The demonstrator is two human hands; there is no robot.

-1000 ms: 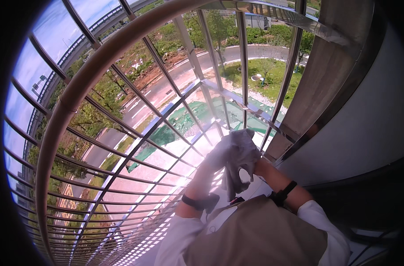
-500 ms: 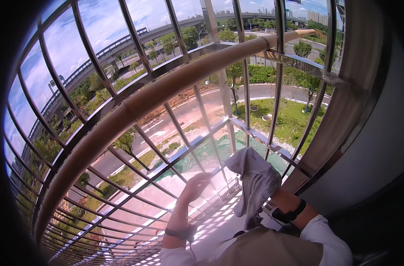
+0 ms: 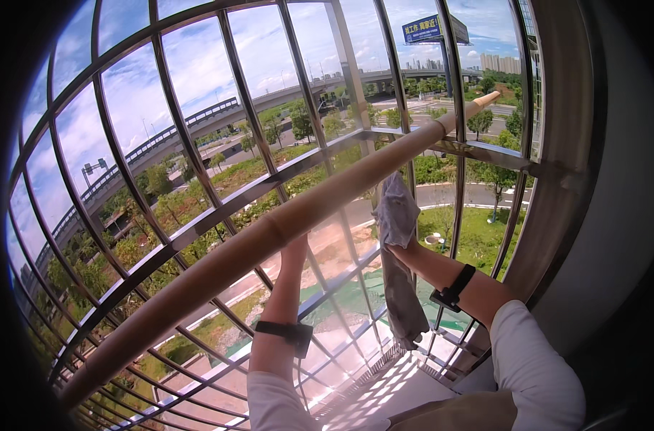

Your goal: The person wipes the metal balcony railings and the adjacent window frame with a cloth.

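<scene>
A crumpled grey cloth (image 3: 406, 302) hangs from my raised right hand (image 3: 396, 249), with its upper part draped over the fingers and its tail reaching down toward the ledge. The cloth's top edge comes up just beneath a long bamboo pole (image 3: 298, 219). My left hand (image 3: 295, 249) is lifted behind the same pole, left of the cloth. The pole covers its fingers, so only the wrist and heel of the hand show. Each forearm wears a black strap.
Steel bars and rails (image 3: 320, 154) fence the space in front and to the left. On the right stand a metal frame post (image 3: 567, 144) and a pale wall (image 3: 621, 208). A slatted ledge (image 3: 374, 388) lies below. Outside are trees, roads and an elevated roadway.
Both hands have risen toward the bamboo pole. The right one has carried the grey cloth upward, while the left has passed behind the pole. The view has tilted up.
</scene>
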